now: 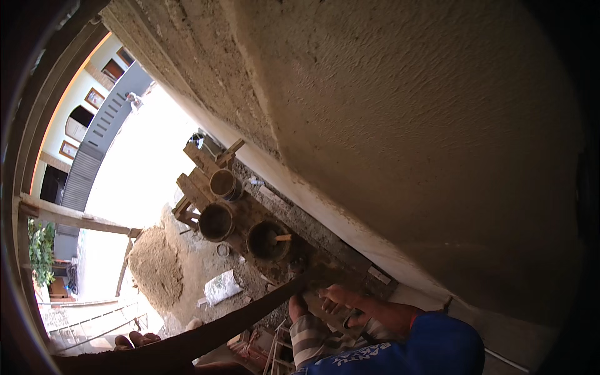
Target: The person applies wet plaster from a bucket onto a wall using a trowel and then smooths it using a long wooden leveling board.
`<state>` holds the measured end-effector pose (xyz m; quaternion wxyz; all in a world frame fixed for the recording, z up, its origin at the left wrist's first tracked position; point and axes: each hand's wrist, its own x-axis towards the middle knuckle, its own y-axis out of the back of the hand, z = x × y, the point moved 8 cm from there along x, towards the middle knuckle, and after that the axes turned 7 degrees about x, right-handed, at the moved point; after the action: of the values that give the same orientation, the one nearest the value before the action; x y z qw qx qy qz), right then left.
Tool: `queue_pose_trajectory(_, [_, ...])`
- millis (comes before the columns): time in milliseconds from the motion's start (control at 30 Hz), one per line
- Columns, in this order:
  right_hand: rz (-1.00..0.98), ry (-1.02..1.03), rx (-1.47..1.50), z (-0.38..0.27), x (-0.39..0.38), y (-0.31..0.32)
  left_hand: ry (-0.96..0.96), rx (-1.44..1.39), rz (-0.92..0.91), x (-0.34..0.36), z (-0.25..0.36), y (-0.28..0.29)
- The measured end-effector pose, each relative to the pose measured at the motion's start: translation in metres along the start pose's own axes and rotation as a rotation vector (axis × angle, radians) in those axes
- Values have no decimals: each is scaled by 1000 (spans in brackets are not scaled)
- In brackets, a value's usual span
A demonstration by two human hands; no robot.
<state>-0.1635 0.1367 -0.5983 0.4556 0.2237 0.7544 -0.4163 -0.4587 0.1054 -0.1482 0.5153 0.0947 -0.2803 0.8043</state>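
A long dark beam (237, 315) crosses diagonally below me. My left hand (137, 340) is at the lower left, its fingers curled over the beam, partly in shadow. My right hand (333, 297) is at lower centre, beside my bent knee (298, 305), with fingers curled; what is in them I cannot make out. My blue shirt (425, 344) and striped shorts (309, 337) fill the bottom right. Below, three buckets (215, 222) stand on rough planks (194, 194); the nearest bucket (262, 244) holds a wooden-handled tool (282, 238).
A plastered wall (437, 125) rises along the right. Below left lie a sand pile (153, 269), a white sack (222, 285) and a metal frame (100, 325). Timber posts (81, 219) frame the left. Beyond are a grey gate (112, 115), a plant (42, 250) and a building (75, 125).
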Motion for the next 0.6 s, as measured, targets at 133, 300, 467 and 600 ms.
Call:
queue_pose_trajectory(133, [-359, 156, 1143, 70, -16, -8, -97, -214, 438, -21, -30, 5])
queue_pose_trajectory(300, [-126, 728, 1664, 92, -58, 33, 207, -215, 493, -2, -119, -62])
queue_pose_trajectory(467, [573, 869, 1725, 129, -144, 68, 532, -196, 459, -2, -195, -126])
queue_pose_trajectory(600, [824, 1113, 1831, 165, -228, 78, 764, -280, 332, -16, -253, -164])
